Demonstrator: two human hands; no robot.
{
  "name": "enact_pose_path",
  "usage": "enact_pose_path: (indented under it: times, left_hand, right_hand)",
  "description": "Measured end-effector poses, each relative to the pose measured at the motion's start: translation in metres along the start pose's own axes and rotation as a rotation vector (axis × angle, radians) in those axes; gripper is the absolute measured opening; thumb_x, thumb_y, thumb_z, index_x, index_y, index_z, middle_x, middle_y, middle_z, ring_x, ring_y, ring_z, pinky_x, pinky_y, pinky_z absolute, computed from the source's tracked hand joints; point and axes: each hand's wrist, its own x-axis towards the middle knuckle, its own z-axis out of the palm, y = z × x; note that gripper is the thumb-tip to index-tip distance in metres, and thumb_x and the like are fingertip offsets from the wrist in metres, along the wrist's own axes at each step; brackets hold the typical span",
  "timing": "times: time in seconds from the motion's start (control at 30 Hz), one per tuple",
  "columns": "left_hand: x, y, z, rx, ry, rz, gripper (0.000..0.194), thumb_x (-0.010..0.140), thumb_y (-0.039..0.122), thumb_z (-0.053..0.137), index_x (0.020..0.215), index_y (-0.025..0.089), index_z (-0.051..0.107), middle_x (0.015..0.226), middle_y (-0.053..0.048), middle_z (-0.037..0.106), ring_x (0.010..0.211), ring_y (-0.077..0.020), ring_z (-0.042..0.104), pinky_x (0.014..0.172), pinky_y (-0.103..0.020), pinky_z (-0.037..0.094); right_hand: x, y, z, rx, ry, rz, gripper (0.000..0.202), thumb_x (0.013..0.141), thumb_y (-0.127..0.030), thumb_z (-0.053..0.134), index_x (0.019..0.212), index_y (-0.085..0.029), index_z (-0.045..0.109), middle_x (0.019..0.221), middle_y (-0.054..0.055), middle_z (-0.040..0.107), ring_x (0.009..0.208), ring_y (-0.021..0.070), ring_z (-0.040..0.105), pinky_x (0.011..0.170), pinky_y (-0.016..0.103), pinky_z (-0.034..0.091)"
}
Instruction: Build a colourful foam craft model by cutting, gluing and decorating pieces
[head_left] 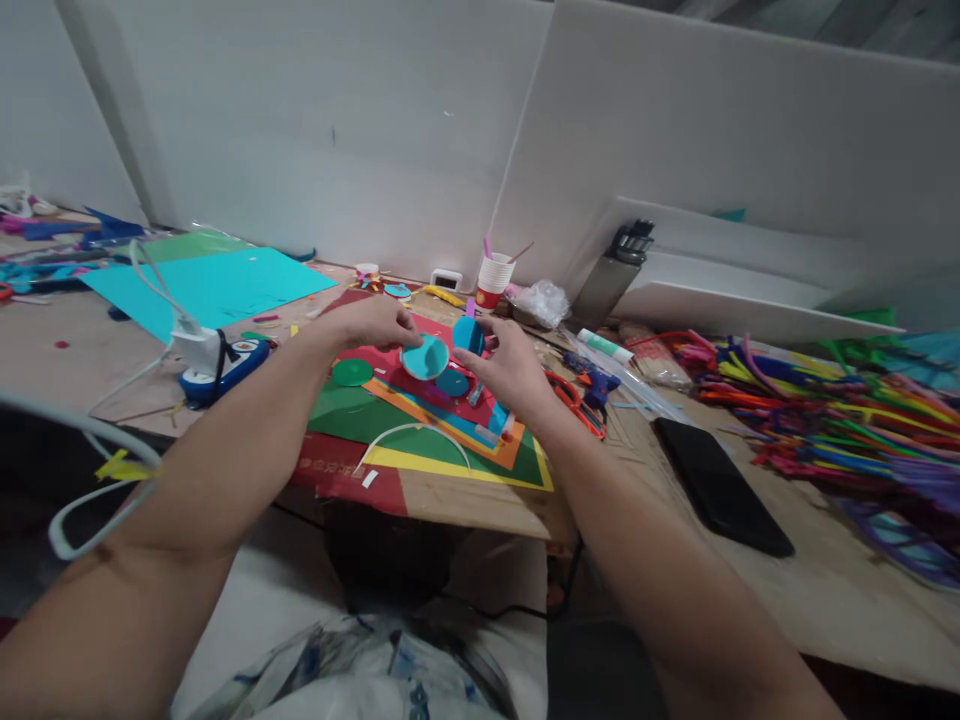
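My left hand (379, 325) is closed, its fingertips at the rim of a small cup (426, 372) with a turquoise inside and a pale rim. The cup is tilted, its mouth facing me. My right hand (511, 362) pinches a blue paper disc (466, 335) between thumb and fingers, to the right of the cup. A purple strip (471, 307) shows just above the disc. Below both hands lie a darker blue round piece (452, 382) and a green disc (352, 373), on stacked coloured sheets (420, 408).
A curved white strip (412, 428) lies in front. Orange-handled scissors (574, 400), a blue glue gun (598, 385), a glue stick (605, 346) and a black phone (720, 485) are to the right, near many pipe cleaners (840, 400). Stacked paper cups (495, 278) stand behind; a power strip (225, 370) is left.
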Motion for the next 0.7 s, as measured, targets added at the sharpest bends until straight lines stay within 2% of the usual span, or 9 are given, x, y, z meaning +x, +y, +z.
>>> enact_pose_path:
  times: [0.1,0.23,0.33,0.47,0.7]
  left_hand:
    - [-0.002,0.007,0.011,0.08,0.043,-0.004,0.02,0.069,0.028,0.075,0.057,0.017,0.064,0.053,-0.002,0.056,0.048,-0.0119,0.048,0.054,-0.027,0.037]
    - [0.0,0.011,0.029,-0.147,0.087,0.029,0.024,0.074,0.035,0.074,0.068,0.016,0.061,0.066,-0.004,0.062,0.06,-0.0139,0.058,0.062,-0.029,0.048]
    - [-0.002,0.014,0.037,-0.402,-0.014,0.063,0.03,0.073,0.039,0.077,0.075,0.016,0.059,0.07,-0.003,0.063,0.067,-0.014,0.061,0.069,-0.031,0.053]
    - [-0.006,0.016,0.041,-0.66,-0.17,0.069,0.035,0.075,0.042,0.077,0.083,0.015,0.057,0.072,-0.002,0.062,0.069,-0.0154,0.064,0.076,-0.04,0.057]
    - [0.0,0.007,0.047,-0.787,-0.288,0.168,0.043,0.074,0.053,0.074,0.09,0.014,0.065,0.089,-0.01,0.069,0.083,-0.0193,0.067,0.08,-0.037,0.055]
  right_hand:
    - [-0.004,-0.008,0.004,0.088,0.059,-0.059,0.054,0.077,-0.037,0.072,0.125,-0.016,0.058,0.117,0.014,0.061,0.101,0.0254,0.06,0.086,0.043,0.053]
    - [-0.006,-0.01,0.009,0.12,0.094,-0.11,0.053,0.076,-0.034,0.073,0.125,-0.021,0.057,0.12,0.013,0.056,0.108,0.0261,0.057,0.088,0.043,0.053]
    - [-0.005,-0.006,0.01,0.118,0.147,-0.105,0.053,0.076,-0.033,0.073,0.125,-0.023,0.057,0.122,0.013,0.052,0.111,0.026,0.055,0.092,0.045,0.052]
    - [-0.004,-0.006,0.007,0.102,0.184,-0.137,0.053,0.076,-0.029,0.073,0.125,-0.02,0.056,0.12,0.013,0.052,0.111,0.0254,0.055,0.097,0.044,0.05]
    - [-0.006,-0.01,0.003,0.112,0.188,-0.208,0.055,0.082,-0.031,0.068,0.133,-0.025,0.051,0.124,0.011,0.053,0.114,0.0252,0.055,0.098,0.044,0.051]
